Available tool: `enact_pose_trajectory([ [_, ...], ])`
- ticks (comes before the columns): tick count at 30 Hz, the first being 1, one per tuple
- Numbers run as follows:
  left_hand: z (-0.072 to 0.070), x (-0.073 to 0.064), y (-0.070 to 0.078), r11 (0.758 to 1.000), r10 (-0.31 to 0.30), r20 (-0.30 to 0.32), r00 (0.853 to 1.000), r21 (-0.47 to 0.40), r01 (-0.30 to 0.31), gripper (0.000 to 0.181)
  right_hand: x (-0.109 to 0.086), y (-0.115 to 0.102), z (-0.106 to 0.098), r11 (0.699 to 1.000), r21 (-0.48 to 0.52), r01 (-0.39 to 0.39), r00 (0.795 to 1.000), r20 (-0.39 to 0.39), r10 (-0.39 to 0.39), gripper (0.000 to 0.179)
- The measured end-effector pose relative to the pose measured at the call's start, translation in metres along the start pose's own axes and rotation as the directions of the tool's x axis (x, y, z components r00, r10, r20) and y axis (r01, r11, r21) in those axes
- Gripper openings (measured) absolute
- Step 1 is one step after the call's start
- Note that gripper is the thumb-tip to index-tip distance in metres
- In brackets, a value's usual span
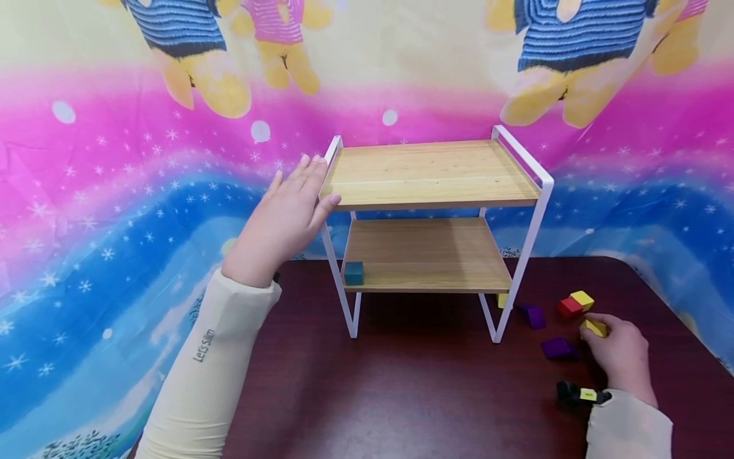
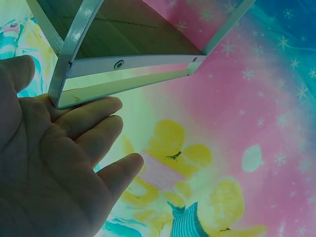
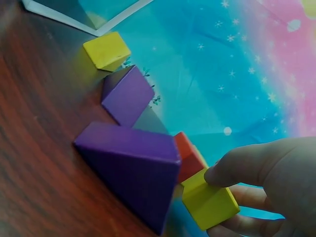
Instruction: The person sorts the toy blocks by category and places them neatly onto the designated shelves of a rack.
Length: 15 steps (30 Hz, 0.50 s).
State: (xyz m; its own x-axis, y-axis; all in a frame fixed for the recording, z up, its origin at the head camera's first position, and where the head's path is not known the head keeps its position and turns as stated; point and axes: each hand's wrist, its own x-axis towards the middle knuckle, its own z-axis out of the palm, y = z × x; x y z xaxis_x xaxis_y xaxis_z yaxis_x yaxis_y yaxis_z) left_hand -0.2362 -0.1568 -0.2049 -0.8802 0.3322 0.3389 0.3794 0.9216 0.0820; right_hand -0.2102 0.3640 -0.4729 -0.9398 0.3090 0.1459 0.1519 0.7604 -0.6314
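My left hand (image 1: 283, 217) rests with straight fingers against the white side rail at the left end of a two-tier wooden shelf (image 1: 430, 172). In the left wrist view its fingers touch the rail's corner, palm showing. At the right of the table, my right hand (image 1: 622, 350) pinches a yellow block (image 3: 210, 200) between thumb and fingers. Close to that hand lie two purple blocks (image 3: 133, 168), a red block (image 1: 570, 306) and another yellow block (image 1: 582, 299). A teal cube (image 1: 353, 273) sits at the left front of the lower shelf board.
One more yellow block (image 3: 107, 51) stands by the shelf's right leg (image 1: 518, 274). The dark reddish table (image 1: 413, 395) reaches back to a printed cloth (image 1: 115, 159) hanging behind the shelf. A black strap (image 1: 573, 394) circles my right wrist.
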Motion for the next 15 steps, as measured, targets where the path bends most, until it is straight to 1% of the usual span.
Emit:
enact_pose_trajectory([
  [4, 0.0009, -0.0002, 0.0002, 1.000, -0.002, -0.002, 1.000, 0.006, 0.002, 0.072, -0.0010, -0.0025, -0.0038, 1.000, -0.001, 0.001, 1.000, -0.004, -0.001, 0.043],
  [9, 0.0015, -0.0005, 0.0000, 1.000, -0.001, 0.000, 1.000, 0.006, 0.001, 0.071, -0.0022, -0.0066, -0.0068, 1.000, 0.011, -0.003, 1.000, 0.017, 0.003, 0.045],
  [15, 0.0013, -0.0001, -0.0001, 1.000, 0.003, 0.000, 1.000, -0.001, -0.003, 0.071, -0.0029, -0.0094, -0.0080, 1.000, 0.021, 0.012, 1.000, 0.001, -0.012, 0.044],
])
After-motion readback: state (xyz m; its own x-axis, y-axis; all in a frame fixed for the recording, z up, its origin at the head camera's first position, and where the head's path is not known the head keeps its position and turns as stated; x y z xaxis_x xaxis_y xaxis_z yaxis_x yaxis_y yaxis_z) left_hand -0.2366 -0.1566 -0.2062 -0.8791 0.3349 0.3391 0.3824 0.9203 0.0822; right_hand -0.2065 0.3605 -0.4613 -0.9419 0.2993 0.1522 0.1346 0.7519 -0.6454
